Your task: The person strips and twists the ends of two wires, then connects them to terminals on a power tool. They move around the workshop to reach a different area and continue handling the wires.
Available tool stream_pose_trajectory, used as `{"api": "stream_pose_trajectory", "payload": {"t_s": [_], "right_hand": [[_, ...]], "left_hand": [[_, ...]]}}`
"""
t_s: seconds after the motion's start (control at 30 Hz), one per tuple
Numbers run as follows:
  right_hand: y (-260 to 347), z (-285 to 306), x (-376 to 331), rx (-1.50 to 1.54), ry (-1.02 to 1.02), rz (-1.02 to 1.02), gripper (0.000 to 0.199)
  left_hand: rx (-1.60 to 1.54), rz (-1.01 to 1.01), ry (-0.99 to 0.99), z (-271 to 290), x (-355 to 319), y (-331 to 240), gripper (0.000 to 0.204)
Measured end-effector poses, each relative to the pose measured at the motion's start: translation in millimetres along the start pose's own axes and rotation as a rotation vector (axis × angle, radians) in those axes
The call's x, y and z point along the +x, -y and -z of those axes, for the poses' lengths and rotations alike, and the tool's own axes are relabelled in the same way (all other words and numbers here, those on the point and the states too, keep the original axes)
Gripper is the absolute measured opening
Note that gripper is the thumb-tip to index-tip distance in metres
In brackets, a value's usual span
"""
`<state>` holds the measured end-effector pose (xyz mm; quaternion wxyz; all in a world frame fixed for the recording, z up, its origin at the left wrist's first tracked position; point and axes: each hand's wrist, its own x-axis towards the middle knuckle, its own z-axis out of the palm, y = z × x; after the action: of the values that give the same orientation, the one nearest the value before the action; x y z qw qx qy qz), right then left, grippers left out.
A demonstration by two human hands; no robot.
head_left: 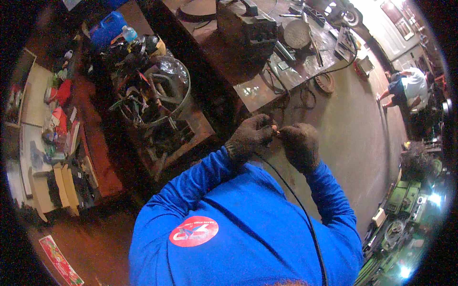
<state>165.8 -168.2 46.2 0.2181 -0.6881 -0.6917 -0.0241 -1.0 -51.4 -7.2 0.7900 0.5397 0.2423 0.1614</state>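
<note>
Both my hands wear dark knitted gloves and meet in front of my chest, fingers bent in a pinch. My left hand [250,136] is closed around a black cable [292,189], which leaves below the palm and runs down over my blue shirt. Between the fingertips shows a small copper-orange bit [275,129]; whether it is bare cable end or a fitting is too small to tell. My right hand [301,147] is pinched shut right beside that bit, and its fingers hide what they hold.
A metal workbench [255,95] ahead carries a dark boxy machine [248,35], a round disc [296,34] and tools. To the left stands a wire basket [188,90] of scrap. Cables [286,90] hang off the bench edge. Another person [411,88] bends over at far right, near green machinery [403,198].
</note>
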Motion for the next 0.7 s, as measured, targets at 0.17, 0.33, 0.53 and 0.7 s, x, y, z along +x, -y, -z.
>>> {"api": "stream_pose_trajectory", "payload": {"t_s": [0.17, 0.33, 0.53, 0.7], "right_hand": [[-19.9, 18.0, -12.3, 0.154, 0.164, -0.169, 0.016], [-7.6, 45.5, 23.7, 0.022, -0.075, 0.097, 0.039], [-21.5, 35.2, 54.4, 0.040, 0.276, 0.484, 0.038], [-15.9, 27.7, 43.5, 0.223, 0.563, -0.116, 0.016]], "left_hand": [[0.336, -0.129, -0.151, 4.9, 10.5, 7.5, 0.033], [0.288, -0.005, 0.166, 27.8, 10.7, -17.7, 0.031], [0.348, -0.061, 0.446, 28.3, 6.4, -24.1, 0.033], [0.708, -0.182, 0.221, 22.8, -3.3, -36.1, 0.034]]}}
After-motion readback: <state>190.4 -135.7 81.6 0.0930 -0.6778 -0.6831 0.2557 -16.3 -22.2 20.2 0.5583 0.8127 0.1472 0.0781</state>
